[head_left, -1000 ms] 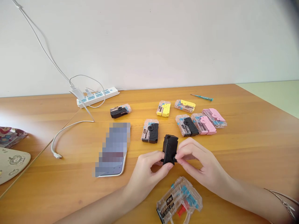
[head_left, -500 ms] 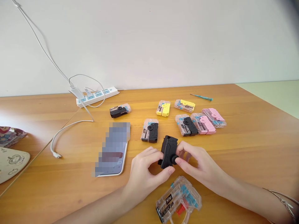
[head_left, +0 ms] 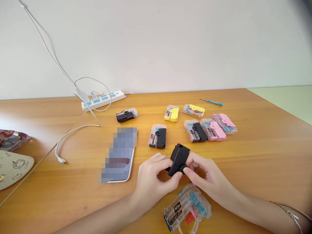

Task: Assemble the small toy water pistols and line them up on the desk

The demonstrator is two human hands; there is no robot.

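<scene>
Between both hands, above the table, is a tilted black plastic cover with a round knob at its lower right. My left hand pinches the cover's left side with thumb and fingers. My right hand is closed on its right side, the thumb against the knob and the other fingertips partly hidden behind it. Just below the hands lies a clear mini water gun with blue inner parts, a red trigger and a loop at its lower edge. A folded water gun with a black cover rests beyond my left hand.
Several more folded water guns with black, yellow and pink covers lie farther back. Behind them is a small screwdriver. To the left are a phone, a white cable and a power strip.
The black cover has turned a little, its top leaning farther right. My right fingers have shifted closer around its edge. The whole view has moved slightly.
</scene>
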